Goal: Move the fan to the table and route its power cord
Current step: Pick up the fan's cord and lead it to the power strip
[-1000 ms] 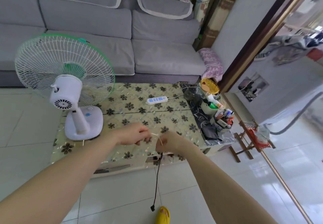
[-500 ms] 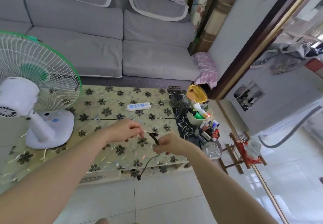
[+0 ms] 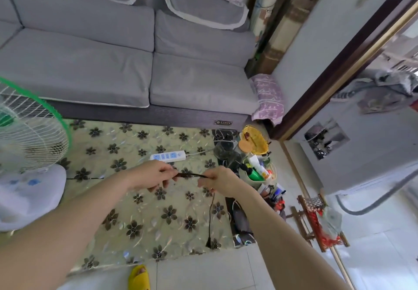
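The thin black power cord (image 3: 210,210) is pinched taut between the left hand (image 3: 150,175) and right hand (image 3: 218,181), its plug dangling free, likely readied for the white power strip (image 3: 168,156) beyond, while the white-and-green fan (image 3: 27,154) already stands on the floral-clothed table (image 3: 135,210).

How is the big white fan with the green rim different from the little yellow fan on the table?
The big white fan with the green rim is far larger than the little yellow fan. The white fan stands at the table's left end, partly cut off by the picture's edge; the yellow fan sits at the right end among bottles and clutter. Their cages differ: white wire against yellow. Both rest on the flowered table and have round wire cages.
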